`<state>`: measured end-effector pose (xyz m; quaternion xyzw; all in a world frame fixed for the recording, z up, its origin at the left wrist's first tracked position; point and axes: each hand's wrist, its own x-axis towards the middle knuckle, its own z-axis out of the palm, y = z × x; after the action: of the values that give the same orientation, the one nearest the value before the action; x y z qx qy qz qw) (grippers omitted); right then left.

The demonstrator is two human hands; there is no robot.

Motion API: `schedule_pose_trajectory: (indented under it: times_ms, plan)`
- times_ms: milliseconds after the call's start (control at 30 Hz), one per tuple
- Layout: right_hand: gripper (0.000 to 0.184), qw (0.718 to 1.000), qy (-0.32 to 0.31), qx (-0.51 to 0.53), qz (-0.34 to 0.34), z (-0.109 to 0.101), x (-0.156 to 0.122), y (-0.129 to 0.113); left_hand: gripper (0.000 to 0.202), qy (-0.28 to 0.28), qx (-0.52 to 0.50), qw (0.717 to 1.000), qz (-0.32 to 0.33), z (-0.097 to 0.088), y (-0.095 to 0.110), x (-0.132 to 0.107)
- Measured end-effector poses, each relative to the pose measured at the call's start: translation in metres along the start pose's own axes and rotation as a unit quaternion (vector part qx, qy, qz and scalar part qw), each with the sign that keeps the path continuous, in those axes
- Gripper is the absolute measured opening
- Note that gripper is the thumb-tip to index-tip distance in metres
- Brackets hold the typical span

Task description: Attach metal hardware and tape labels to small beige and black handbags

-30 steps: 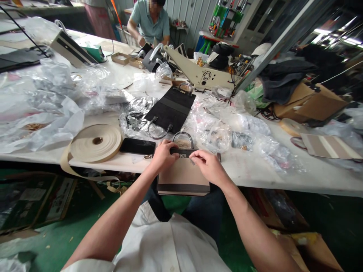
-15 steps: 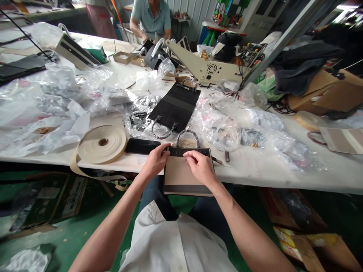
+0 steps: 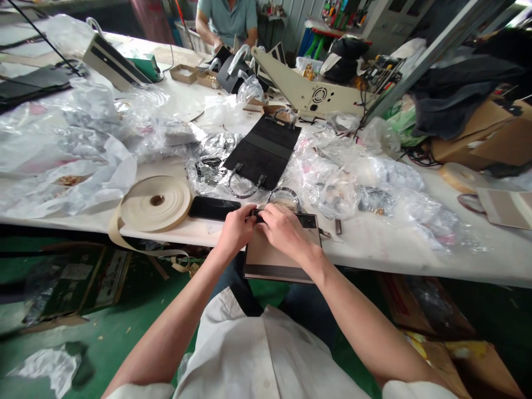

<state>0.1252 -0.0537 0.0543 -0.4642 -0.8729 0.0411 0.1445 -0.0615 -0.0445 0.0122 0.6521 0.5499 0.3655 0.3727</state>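
A flat beige bag panel with dark brown bands [image 3: 270, 260] lies half over the front edge of the white table [image 3: 374, 249]. My left hand [image 3: 236, 230] pinches the left end of its dark top band. My right hand [image 3: 282, 231] is closed over the same band just beside it, fingers meeting the left hand; what the fingertips grip is hidden. A round handle ring [image 3: 284, 197] sticks up behind the panel. A black phone [image 3: 214, 208] lies just left of my left hand.
A roll of beige tape [image 3: 154, 203] trails a loose end off the table. A black bag panel [image 3: 264, 151] lies amid crumpled clear plastic bags [image 3: 341, 183]. Cardboard boxes [image 3: 477, 138] sit at right. Another person [image 3: 228, 16] works at the far end.
My right hand slid left along the panel's top band until it met my left hand. The view shifted slightly, and the panel sits a bit farther onto the table.
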Motion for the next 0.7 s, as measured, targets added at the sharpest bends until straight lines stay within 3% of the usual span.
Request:
schedule_pose_trajectory:
  times_ms: [233, 700]
  plan:
    - [0.017, 1.000, 0.012, 0.007, -0.003, 0.014, -0.008, 0.005, 0.041, -0.010, 0.038, 0.999, 0.023, 0.001, -0.001, 0.002]
    - [0.021, 0.997, 0.035, 0.066, 0.007, 0.018, -0.007, 0.007, 0.036, -0.033, 0.059, 0.998, 0.007, -0.005, 0.005, 0.007]
